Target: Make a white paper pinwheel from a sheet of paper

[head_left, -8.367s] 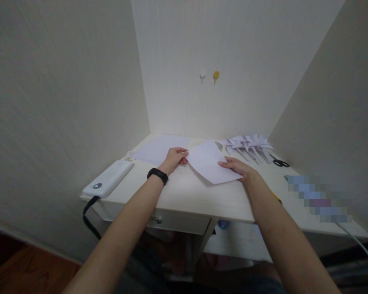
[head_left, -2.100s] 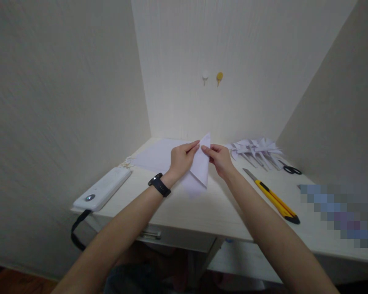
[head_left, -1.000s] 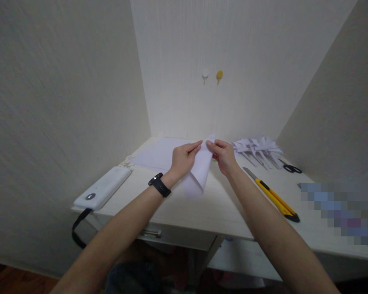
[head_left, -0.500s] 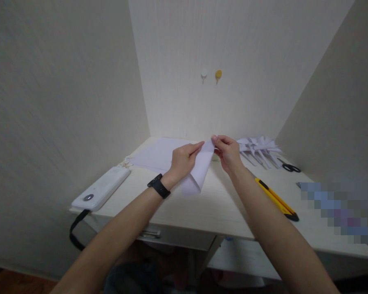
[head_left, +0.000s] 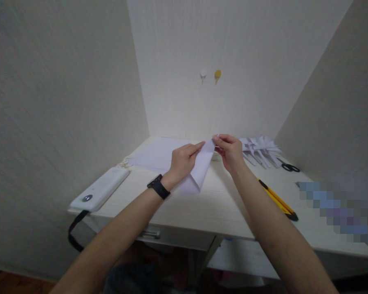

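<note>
A white sheet of paper (head_left: 201,165), partly rolled or folded over, is held above the desk between both hands. My left hand (head_left: 184,160) grips its left side, with the index finger stretched along the paper toward the upper corner. At that upper corner, the thumb and fingers of my right hand (head_left: 229,150) pinch the paper. Other flat white paper (head_left: 153,154) lies behind my left hand. Past my right hand rests a pile of folded white paper pieces (head_left: 260,149). Part of a small pale round object (head_left: 216,157) shows under my right hand.
On the white desk (head_left: 171,208), a white device with a black strap (head_left: 102,188) lies at the left edge. A yellow box cutter (head_left: 279,200) lies beside my right forearm, with black scissors (head_left: 290,167) farther back. Walls enclose the desk's back and sides; two hooks (head_left: 217,74) hang there.
My right hand has shifted slightly to the right at the paper's upper corner. My left hand and the paper stay almost in place.
</note>
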The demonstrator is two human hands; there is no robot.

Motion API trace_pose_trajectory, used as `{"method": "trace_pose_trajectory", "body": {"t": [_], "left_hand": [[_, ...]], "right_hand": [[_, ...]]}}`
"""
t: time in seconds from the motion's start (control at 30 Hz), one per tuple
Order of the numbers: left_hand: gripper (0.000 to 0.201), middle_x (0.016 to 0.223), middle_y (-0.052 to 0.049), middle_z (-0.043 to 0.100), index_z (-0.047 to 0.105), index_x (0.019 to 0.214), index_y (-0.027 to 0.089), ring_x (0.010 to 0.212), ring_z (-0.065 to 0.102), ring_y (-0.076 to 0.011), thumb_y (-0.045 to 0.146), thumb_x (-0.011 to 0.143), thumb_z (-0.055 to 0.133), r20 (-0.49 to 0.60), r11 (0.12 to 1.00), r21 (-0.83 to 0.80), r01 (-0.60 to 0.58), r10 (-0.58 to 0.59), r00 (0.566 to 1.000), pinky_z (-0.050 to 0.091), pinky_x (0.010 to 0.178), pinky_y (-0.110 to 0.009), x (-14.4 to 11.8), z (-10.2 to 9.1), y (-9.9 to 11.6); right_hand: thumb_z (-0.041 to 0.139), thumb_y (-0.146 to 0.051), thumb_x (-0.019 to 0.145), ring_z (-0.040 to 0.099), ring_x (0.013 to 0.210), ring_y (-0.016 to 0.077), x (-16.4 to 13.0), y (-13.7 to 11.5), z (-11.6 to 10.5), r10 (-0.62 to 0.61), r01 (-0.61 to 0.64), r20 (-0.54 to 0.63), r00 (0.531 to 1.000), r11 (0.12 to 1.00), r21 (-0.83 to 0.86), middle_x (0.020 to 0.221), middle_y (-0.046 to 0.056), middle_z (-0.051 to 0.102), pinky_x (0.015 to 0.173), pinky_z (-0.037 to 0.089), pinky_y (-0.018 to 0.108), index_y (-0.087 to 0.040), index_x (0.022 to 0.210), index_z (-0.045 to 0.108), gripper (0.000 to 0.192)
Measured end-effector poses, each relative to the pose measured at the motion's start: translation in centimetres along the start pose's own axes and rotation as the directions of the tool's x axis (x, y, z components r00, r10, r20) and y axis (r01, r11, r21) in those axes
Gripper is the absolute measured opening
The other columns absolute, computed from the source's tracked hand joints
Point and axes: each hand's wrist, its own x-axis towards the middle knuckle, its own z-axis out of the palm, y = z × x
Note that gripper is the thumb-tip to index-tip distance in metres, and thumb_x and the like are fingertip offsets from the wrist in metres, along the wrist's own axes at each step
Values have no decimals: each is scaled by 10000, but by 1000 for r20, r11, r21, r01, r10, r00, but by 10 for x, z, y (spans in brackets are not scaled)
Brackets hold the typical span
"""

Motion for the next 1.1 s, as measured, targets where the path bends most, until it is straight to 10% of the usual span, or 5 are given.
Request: {"method": "trace_pose_trajectory", "body": {"t": [1.1], "left_hand": [[301, 981, -27, 778, 729, 1155, 264, 828, 705, -134, 155, 927, 566, 29, 999, -13, 29, -29, 999, 515, 757, -246, -1, -2, 7]], "right_hand": [[824, -305, 511, 617, 607, 148, 6, 5, -5, -7, 3, -100, 995, 999, -34, 630, 2, 671, 600, 540, 308, -199, 648, 719, 203]]}}
